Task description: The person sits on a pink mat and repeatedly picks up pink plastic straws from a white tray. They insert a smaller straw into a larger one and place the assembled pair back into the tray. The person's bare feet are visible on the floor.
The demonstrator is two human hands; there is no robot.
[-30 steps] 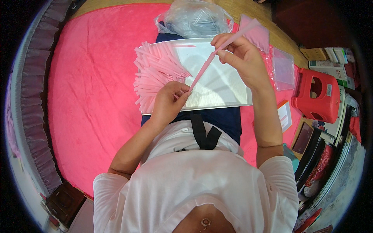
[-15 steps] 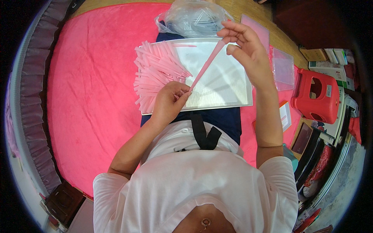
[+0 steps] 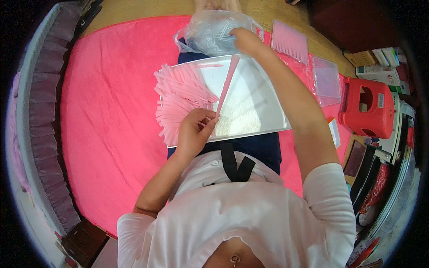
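My left hand (image 3: 195, 129) pinches the narrow lower end of a long pink tapered tube (image 3: 228, 85), which slants up and away with its wider end free. Below it lies a white shallow tray (image 3: 259, 98) across my lap. A heap of thin pink strips or tubes (image 3: 181, 91) fills the tray's left part, just beyond my left hand. My right hand (image 3: 248, 42) reaches past the tray's far edge into the clear plastic bag (image 3: 214, 27), where greyish thin pieces show blurrily through the film. Its fingertips are partly hidden there, so what they touch is unclear.
A bright pink blanket (image 3: 107, 111) spreads under me. On the right lie a pink ribbed sheet (image 3: 289, 42), a clear flat packet (image 3: 326, 80) and a red plastic stool (image 3: 368, 107). Boxes (image 3: 380, 76) stand farther right.
My right hand has left the wide end of the pink tube and moved away to the plastic bag. My left hand keeps hold of the tube, which now stands steeper.
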